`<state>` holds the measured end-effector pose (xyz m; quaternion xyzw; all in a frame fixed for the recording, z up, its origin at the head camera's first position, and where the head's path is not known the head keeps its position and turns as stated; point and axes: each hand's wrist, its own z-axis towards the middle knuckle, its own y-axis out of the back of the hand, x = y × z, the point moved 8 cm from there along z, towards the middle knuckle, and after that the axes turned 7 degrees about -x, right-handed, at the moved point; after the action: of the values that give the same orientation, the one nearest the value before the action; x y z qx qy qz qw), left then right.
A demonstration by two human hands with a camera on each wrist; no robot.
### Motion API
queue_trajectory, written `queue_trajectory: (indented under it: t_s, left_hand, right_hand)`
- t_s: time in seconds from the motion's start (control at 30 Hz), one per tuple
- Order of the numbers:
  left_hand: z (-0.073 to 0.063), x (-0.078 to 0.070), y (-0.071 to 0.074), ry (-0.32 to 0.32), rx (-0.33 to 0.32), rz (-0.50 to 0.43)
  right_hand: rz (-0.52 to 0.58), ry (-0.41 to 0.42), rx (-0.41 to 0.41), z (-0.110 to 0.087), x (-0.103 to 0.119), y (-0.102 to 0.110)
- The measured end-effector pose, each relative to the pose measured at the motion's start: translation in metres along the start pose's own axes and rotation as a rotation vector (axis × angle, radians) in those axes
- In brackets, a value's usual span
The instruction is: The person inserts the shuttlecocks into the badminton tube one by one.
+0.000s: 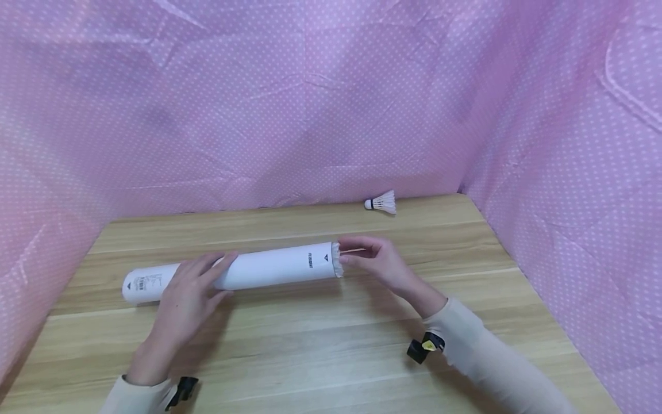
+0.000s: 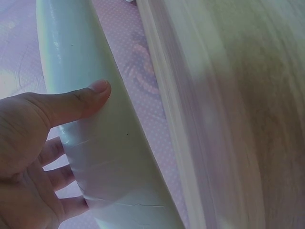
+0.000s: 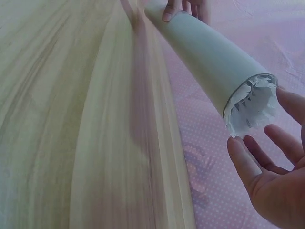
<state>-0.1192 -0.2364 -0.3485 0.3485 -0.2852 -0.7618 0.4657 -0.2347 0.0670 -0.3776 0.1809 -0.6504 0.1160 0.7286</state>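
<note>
A long white shuttlecock tube [image 1: 279, 267] is held slantwise over the wooden table, with small black print and a dark triangle near its right end. My left hand [image 1: 188, 290] grips it around the middle, thumb on one side and fingers on the other, as the left wrist view shows. From the right end sticks the frayed white feather skirt of a shuttlecock [image 3: 250, 107]; its cork is hidden inside. My right hand [image 1: 380, 264] has thumb and forefinger at opposite sides of this skirt, fingertips right at the feather edge. The other fingers are curved beside it.
A second shuttlecock [image 1: 383, 203] lies on its side near the table's back edge, cork to the left. The wooden table [image 1: 310, 356] is bordered by pink dotted cloth [image 1: 289, 115] at the back and both sides. Each wrist carries a small black camera mount.
</note>
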Motion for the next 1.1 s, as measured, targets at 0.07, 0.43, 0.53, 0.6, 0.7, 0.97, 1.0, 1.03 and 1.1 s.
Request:
queue_trajectory:
  t_s: [0.07, 0.43, 0.53, 0.6, 0.7, 0.97, 1.0, 1.03, 1.1]
  left_hand:
    - [0.000, 0.000, 0.000, -0.001, 0.000, -0.002]
    - [-0.001, -0.001, -0.001, 0.005, -0.007, 0.005]
    - [0.000, -0.002, -0.002, 0.009, -0.004, 0.008]
    - [0.000, -0.002, -0.002, 0.012, -0.003, 0.011]
    - [0.000, -0.002, -0.001, 0.014, -0.010, 0.017]
    - [0.000, -0.002, 0.000, 0.005, -0.020, 0.015]
    - [0.000, -0.002, 0.000, 0.002, -0.021, 0.012]
    - [0.000, -0.002, 0.000, -0.001, -0.021, 0.010]
    - [-0.001, -0.001, 0.000, -0.001, -0.018, 0.007]
  right_hand:
    - [-0.009, -0.013, -0.002, -0.001, -0.001, 0.001]
    - [-0.042, -0.050, -0.041, -0.002, -0.002, -0.001]
    - [-0.041, -0.048, -0.048, -0.001, -0.001, -0.003]
    - [-0.032, -0.040, -0.053, 0.000, -0.001, -0.005]
    - [-0.030, -0.015, -0.052, 0.001, 0.001, -0.009]
    - [-0.037, 0.013, -0.022, 0.003, 0.003, -0.010]
    - [-0.037, 0.013, -0.015, 0.003, 0.003, -0.009]
    - [-0.039, 0.012, -0.011, 0.004, 0.002, -0.007]
    - [-0.043, 0.017, 0.000, 0.006, 0.001, -0.002]
